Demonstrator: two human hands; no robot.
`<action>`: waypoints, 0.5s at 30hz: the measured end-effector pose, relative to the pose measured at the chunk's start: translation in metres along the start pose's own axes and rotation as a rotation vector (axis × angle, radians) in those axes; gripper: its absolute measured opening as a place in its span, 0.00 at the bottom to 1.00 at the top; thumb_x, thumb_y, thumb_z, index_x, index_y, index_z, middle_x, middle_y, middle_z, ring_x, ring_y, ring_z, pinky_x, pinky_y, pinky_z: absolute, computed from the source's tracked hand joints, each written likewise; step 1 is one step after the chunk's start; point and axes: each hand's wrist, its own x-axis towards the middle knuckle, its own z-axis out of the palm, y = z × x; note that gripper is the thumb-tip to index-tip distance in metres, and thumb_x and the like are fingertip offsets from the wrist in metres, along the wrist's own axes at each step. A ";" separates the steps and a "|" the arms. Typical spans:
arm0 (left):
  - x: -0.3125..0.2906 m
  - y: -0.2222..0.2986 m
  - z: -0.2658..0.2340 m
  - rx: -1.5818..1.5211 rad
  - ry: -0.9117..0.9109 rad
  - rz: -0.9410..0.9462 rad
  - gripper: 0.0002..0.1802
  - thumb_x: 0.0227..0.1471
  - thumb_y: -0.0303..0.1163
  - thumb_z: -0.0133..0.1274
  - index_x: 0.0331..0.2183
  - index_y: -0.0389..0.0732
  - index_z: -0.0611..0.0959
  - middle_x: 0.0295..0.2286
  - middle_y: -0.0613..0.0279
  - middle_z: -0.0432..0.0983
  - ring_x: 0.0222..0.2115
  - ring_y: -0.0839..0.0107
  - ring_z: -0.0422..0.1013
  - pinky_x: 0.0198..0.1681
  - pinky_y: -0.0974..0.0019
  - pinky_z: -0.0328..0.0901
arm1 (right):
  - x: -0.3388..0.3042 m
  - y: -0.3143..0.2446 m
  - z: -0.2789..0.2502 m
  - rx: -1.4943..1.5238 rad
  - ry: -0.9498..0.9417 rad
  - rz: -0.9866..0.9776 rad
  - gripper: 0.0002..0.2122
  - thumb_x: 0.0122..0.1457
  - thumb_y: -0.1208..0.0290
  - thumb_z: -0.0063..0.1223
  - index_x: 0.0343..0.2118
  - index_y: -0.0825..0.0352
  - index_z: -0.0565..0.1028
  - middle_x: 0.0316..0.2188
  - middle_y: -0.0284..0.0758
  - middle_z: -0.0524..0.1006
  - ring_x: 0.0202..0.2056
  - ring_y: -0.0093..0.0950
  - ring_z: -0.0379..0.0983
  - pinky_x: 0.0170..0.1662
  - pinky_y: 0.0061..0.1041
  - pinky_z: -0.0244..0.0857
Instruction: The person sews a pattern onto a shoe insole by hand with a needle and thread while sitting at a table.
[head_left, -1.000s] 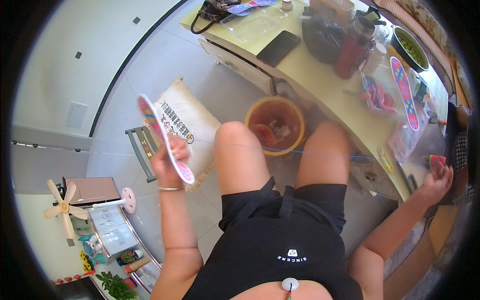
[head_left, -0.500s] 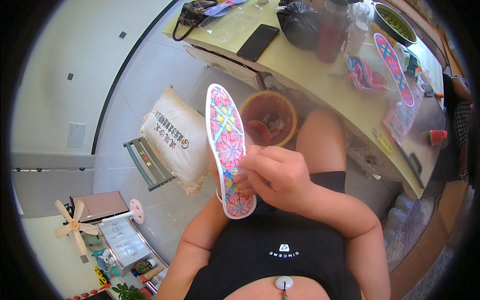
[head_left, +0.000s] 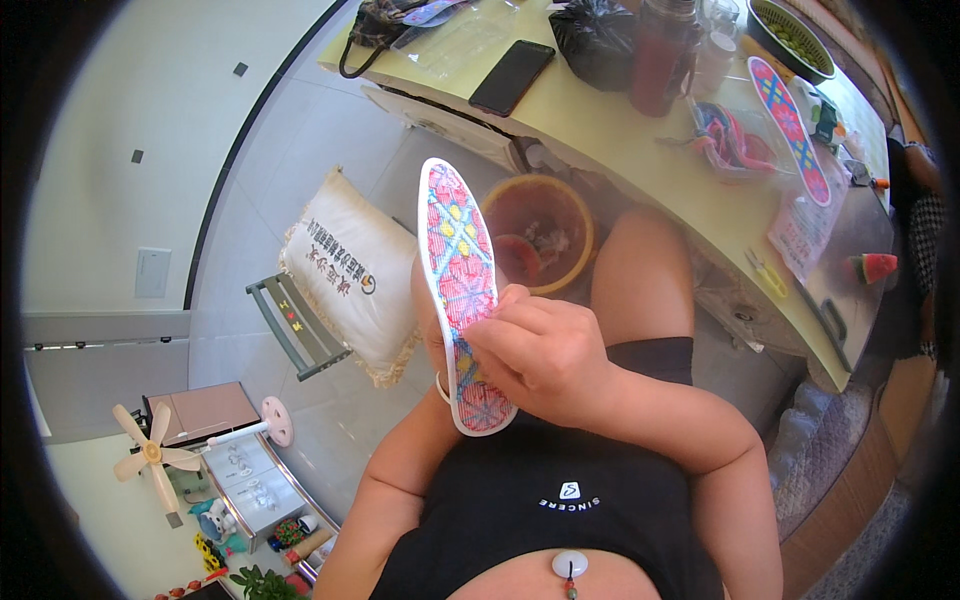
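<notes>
An embroidered insole, white-edged with pink, blue and yellow patterns, stands nearly upright in front of me. Behind it, my left hand holds it; most of the fingers are hidden by the insole, and a pale bracelet circles the wrist. My right hand is closed in a pinch against the lower half of the insole's patterned face. Whatever its fingertips hold is too small or hidden to make out.
On the table to the right lie a black phone, a second patterned insole, a box of coloured yarn, yellow-handled scissors and a watermelon piece. Below are a waste bin and a cushion on a stool.
My right hand has shifted slightly upward along the insole, its fingertips now tucked closer to the surface. The insole has moved a little up and right at its top.
</notes>
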 end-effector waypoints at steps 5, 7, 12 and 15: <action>-0.008 0.004 0.007 -0.097 0.196 -0.138 0.23 0.59 0.50 0.42 0.46 0.42 0.69 0.37 0.61 0.69 0.39 0.70 0.67 0.45 0.65 0.65 | -0.001 0.002 0.000 0.005 0.003 0.002 0.09 0.43 0.82 0.61 0.30 0.67 0.76 0.21 0.34 0.72 0.25 0.32 0.73 0.24 0.27 0.67; -0.007 0.004 0.003 -0.123 0.185 -0.171 0.24 0.58 0.50 0.43 0.46 0.41 0.70 0.38 0.60 0.70 0.40 0.70 0.69 0.46 0.65 0.66 | -0.001 0.003 0.000 0.007 0.008 0.005 0.09 0.43 0.82 0.61 0.30 0.67 0.76 0.21 0.34 0.72 0.25 0.32 0.73 0.24 0.27 0.67; -0.006 -0.004 -0.006 -0.189 0.094 -0.180 0.22 0.55 0.47 0.48 0.43 0.40 0.71 0.35 0.61 0.71 0.35 0.71 0.69 0.38 0.69 0.66 | -0.001 0.003 0.000 0.003 0.010 0.015 0.09 0.44 0.83 0.60 0.29 0.67 0.75 0.21 0.35 0.72 0.24 0.32 0.73 0.24 0.27 0.66; -0.006 -0.003 -0.001 -0.258 0.055 -0.218 0.19 0.52 0.43 0.51 0.40 0.40 0.71 0.32 0.62 0.70 0.30 0.72 0.68 0.31 0.72 0.65 | -0.003 0.004 -0.001 0.032 -0.007 0.063 0.08 0.46 0.84 0.59 0.30 0.67 0.76 0.22 0.35 0.73 0.25 0.32 0.74 0.24 0.27 0.67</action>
